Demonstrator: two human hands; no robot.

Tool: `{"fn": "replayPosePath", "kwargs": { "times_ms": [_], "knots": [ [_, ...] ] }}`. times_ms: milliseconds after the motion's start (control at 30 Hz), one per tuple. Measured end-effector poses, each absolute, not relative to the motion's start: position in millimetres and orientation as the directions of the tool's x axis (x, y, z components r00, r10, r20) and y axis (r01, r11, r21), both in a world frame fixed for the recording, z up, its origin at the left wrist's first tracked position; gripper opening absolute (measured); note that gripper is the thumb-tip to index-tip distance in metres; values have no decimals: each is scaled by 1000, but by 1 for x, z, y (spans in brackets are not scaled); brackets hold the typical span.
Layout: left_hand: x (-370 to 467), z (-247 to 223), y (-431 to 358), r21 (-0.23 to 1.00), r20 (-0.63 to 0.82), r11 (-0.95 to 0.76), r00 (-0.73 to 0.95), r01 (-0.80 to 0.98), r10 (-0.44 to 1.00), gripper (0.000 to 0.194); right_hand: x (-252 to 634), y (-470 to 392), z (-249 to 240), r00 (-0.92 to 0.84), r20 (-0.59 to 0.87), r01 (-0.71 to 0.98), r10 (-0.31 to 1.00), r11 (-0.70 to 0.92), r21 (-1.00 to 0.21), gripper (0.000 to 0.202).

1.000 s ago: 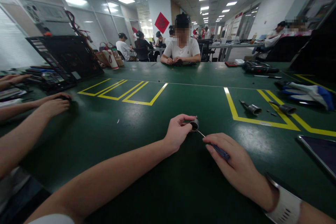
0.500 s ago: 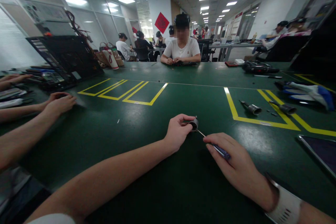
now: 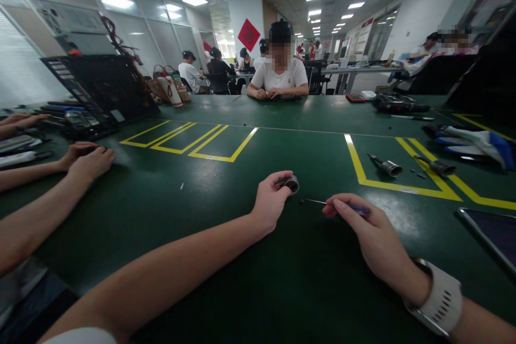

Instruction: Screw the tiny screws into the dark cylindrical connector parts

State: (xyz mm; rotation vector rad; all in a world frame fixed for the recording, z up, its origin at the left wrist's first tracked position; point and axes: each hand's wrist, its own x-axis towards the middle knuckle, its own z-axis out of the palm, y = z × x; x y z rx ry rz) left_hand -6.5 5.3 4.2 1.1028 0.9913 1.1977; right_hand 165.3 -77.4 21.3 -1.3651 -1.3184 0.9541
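My left hand (image 3: 269, 201) is closed around a grey metal cup-shaped part (image 3: 293, 184), its round hollow mouth facing right toward me. In my right hand (image 3: 368, 226), a thin screwdriver (image 3: 315, 201) with a dark purple handle is pinched between thumb and fingers. Its shaft points left, and a small dark ring-like piece (image 3: 301, 201) shows at the tip. That tip is apart from the metal part, just below and right of it. Farther right, two similar metal cups with stems, one nearer (image 3: 390, 168) and one beyond (image 3: 440, 166), lie on the table.
Yellow tape outlines (image 3: 212, 157) mark the green table (image 3: 201, 258). A tablet-like device (image 3: 489, 234) lies at the right edge, with blue-and-white gloves (image 3: 478, 144) behind it. A co-worker's hands (image 3: 91, 161) work at the left; another person (image 3: 278, 78) sits opposite.
The screwdriver has come out of the metal part's mouth and swung nearly level, as my right hand moved right and slightly up. My left hand has shifted the part slightly left.
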Motion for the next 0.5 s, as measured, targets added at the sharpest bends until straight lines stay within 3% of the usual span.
{"fn": "replayPosePath", "kwargs": {
  "times_ms": [300, 500],
  "knots": [
    [-8, 2, 5, 985, -8, 30, 127, -172, 992, 38, 163, -77, 23, 71, 145, 337, 987, 114, -935, 31],
    [-6, 4, 4, 991, 11, 6, 128, -130, 992, 39, 163, -79, 28, 46, 218, 513, 975, 164, -843, 31]
  ]
}}
